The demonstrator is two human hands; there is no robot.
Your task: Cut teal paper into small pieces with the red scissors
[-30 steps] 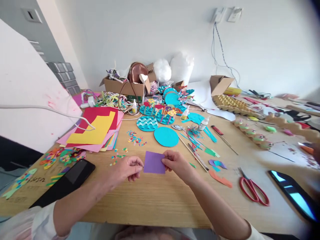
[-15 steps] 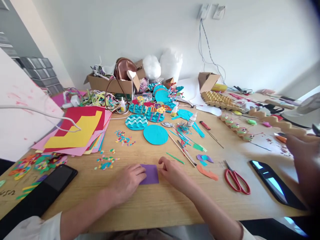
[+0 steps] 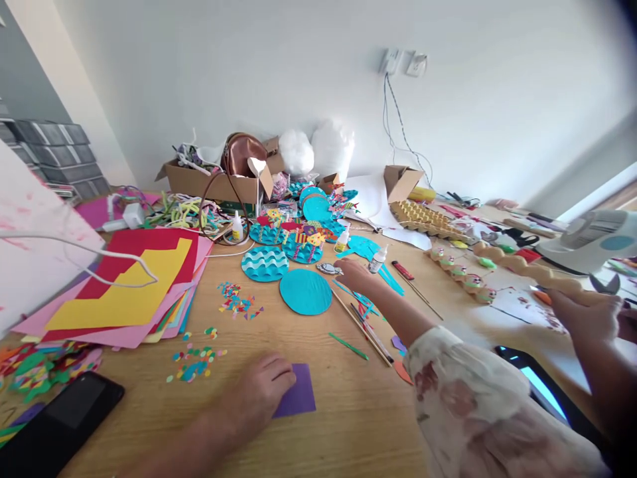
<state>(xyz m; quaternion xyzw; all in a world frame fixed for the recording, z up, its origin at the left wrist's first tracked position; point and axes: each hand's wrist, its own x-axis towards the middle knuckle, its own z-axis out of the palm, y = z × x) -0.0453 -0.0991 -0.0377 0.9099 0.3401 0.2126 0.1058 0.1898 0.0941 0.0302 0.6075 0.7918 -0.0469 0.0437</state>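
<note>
My left hand rests on the table with its fingers bent and pressed on the left part of a square of purple paper. Stretched far forward, my right hand is at the tail end of a small grey-and-white fish cutout, which lies flat. Its fingertips are partly hidden, so I cannot make out whether they grip the fish. Left of that hand lies a plain blue disc. White glue bottles stand just beyond it. The floral sleeve hides the red scissors seen earlier.
Stacked coloured sheets lie at left, beside paper confetti and a black phone. Thin sticks lie right of centre. Another person's hand holds an egg-carton strip at the right, near a dark-screened device.
My right hand has left the purple paper's side and reached forward to the fish cutout. My left hand stays on the paper. The view has shifted, and the other person's hand has moved slightly.
</note>
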